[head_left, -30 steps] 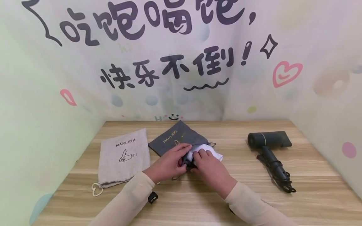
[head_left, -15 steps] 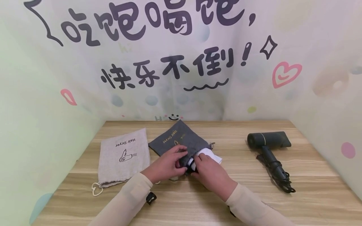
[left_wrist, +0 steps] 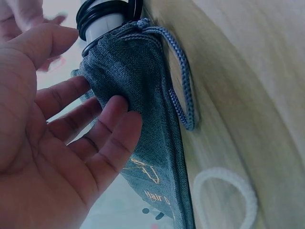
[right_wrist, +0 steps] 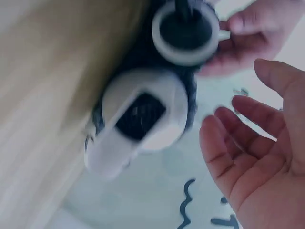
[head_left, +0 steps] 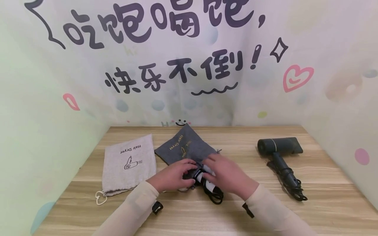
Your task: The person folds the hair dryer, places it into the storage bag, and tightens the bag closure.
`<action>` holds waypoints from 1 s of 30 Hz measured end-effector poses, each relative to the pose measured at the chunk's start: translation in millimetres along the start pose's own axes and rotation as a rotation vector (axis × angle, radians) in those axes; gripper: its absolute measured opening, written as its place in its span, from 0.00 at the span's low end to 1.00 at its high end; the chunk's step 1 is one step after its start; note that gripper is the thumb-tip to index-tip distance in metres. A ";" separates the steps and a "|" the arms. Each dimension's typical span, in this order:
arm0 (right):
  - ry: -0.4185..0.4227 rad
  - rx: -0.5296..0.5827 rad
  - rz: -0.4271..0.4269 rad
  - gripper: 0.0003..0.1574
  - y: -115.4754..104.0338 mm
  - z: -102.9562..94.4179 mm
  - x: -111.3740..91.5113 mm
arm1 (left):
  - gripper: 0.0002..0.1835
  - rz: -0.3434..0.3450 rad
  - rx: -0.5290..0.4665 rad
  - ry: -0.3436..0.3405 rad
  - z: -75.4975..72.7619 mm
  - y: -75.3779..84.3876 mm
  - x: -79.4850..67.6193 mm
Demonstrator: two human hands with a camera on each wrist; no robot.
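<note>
A dark grey drawstring bag (head_left: 192, 144) printed "Hair Dryer" lies at the middle of the table. A white hair dryer (head_left: 210, 186) sits partly in its mouth. The end of its handle, wrapped in black cord (head_left: 217, 196), sticks out. My left hand (head_left: 171, 177) rests its spread, slightly bent fingertips on the bag near the mouth; in the left wrist view a finger points at the cord coils (left_wrist: 107, 14). My right hand (head_left: 225, 173), blurred, is over the right side of the mouth. The right wrist view shows its fingers loosely bent and apart from the dryer (right_wrist: 167, 133).
A beige drawstring bag (head_left: 130, 167) with a white cord loop (head_left: 101, 198) lies on the left. On the right is a black hair dryer (head_left: 280, 146), its cord wound round the handle. A printed cloth wall (head_left: 177, 108) stands behind the wooden table (head_left: 242, 141).
The right hand has let go of the bag's mouth area and lifted slightly to the right. The bag covers more of the white dryer; its handle and cord now show. The left hand moved slightly down.
</note>
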State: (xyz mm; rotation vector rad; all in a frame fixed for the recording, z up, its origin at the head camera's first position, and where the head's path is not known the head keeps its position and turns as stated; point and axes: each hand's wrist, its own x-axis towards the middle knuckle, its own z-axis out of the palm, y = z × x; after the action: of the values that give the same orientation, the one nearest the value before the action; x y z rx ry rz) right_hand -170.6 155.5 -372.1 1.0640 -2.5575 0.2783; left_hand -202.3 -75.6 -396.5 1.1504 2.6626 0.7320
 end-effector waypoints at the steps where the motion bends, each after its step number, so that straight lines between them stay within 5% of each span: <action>1: 0.006 0.010 0.006 0.21 4.7 -2.1 2.1 | 0.25 0.000 0.001 0.001 0.2 0.2 0.0; 9: -0.113 0.114 0.066 0.26 32.5 -0.5 15.0 | 0.24 -0.021 0.031 0.046 3.6 5.9 0.9; 16: -0.248 0.199 0.090 0.25 35.7 11.3 19.4 | 0.24 -0.029 0.157 0.080 6.0 16.7 2.4; 30: -0.230 0.232 0.149 0.23 33.3 15.1 19.3 | 0.24 -0.094 0.103 0.105 6.8 20.2 2.3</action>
State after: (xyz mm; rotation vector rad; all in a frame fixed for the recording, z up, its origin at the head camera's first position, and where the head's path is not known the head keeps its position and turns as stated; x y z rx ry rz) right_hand -210.8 161.6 -379.8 1.0385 -2.8715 0.5316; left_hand -188.7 -59.5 -392.4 1.0283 2.8499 0.6634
